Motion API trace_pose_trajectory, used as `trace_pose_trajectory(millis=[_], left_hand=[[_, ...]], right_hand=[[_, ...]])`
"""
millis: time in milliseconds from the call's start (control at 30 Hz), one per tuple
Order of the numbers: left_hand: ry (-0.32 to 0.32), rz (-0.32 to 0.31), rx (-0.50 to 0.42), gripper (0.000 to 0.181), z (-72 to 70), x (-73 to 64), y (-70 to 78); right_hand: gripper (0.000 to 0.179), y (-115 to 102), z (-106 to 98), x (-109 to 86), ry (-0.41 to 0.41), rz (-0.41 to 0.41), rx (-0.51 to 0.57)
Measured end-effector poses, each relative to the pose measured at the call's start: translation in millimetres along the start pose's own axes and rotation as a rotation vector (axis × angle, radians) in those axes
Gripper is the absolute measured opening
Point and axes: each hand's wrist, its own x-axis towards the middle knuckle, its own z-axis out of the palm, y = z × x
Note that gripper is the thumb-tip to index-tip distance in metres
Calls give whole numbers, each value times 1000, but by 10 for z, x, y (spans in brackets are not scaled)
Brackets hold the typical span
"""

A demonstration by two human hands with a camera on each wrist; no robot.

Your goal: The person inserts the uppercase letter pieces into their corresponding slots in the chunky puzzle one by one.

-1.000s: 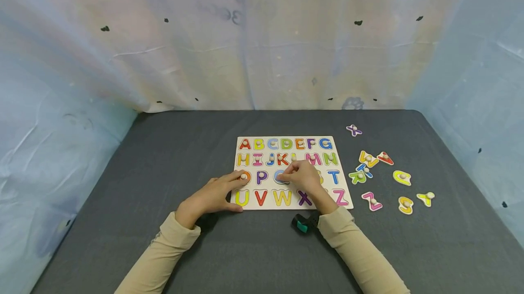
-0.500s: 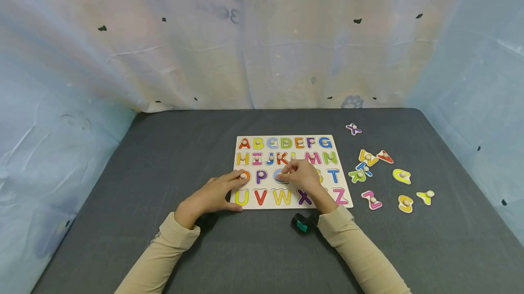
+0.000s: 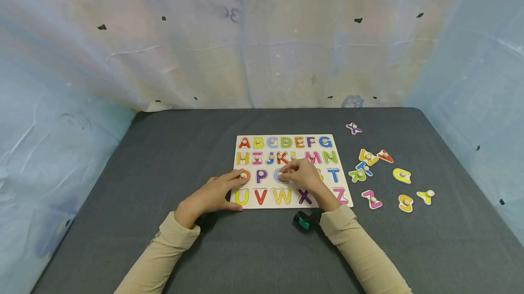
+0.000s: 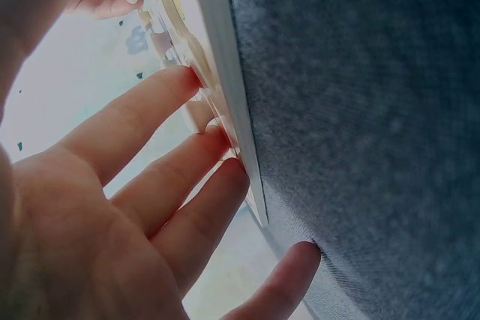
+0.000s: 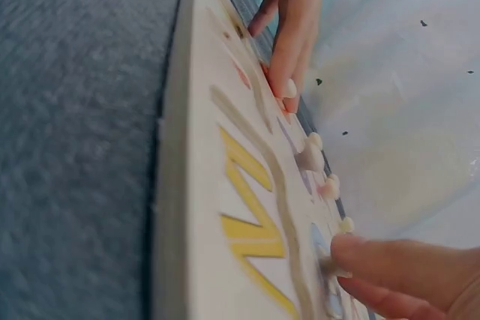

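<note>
A pale alphabet board (image 3: 250, 200) with coloured letters lies on the dark table. The left hand (image 3: 214, 192) rests on its left side, fingers stretched over the edge near the orange O (image 3: 247, 176); the thumb is on the cloth. In the left wrist view, the spread fingertips (image 4: 225, 144) touch the board's edge. The right hand (image 3: 304, 176) reaches over the third row and pinches the knob of a blue letter puzzle piece (image 3: 277, 176), right of the purple P (image 3: 261, 176). In the right wrist view, its thumb and finger (image 5: 405, 267) meet at that knob; the piece is partly hidden.
Loose knobbed letter pieces lie right of the board, among them a purple X (image 3: 354, 128), a yellow W (image 3: 368, 157), a pink Z (image 3: 371, 200) and a yellow Y (image 3: 426, 197). A black and green device (image 3: 304, 221) shows below the right wrist. Patterned sheets (image 3: 262, 48) enclose the table.
The right wrist has shifted very slightly to the right, its fingers staying at the same blue letter. The left hand keeps its place on the board.
</note>
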Motion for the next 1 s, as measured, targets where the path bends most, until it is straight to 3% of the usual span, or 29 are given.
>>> trace_pose_trajectory(millis=[167,500,667,767,1000], left_hand=[[7,7,-10,78,10,6,9],[-5,-11,-8,78,4,3,-7],[5,-3,-11,78,6,-10,-21],[7,-2,-10,79,8,-19,-25],[-1,-13,-22,80,-7,-33,-3]], right_hand=[[19,17,-108,-26,-19,-32,87],[29,51,-592,-177,47,-4,60],[37,195,-939,-280,55,-4,40],[37,299,-1139,-349,43,-46,10],[36,686,-1487,-440,30,-96,-36]])
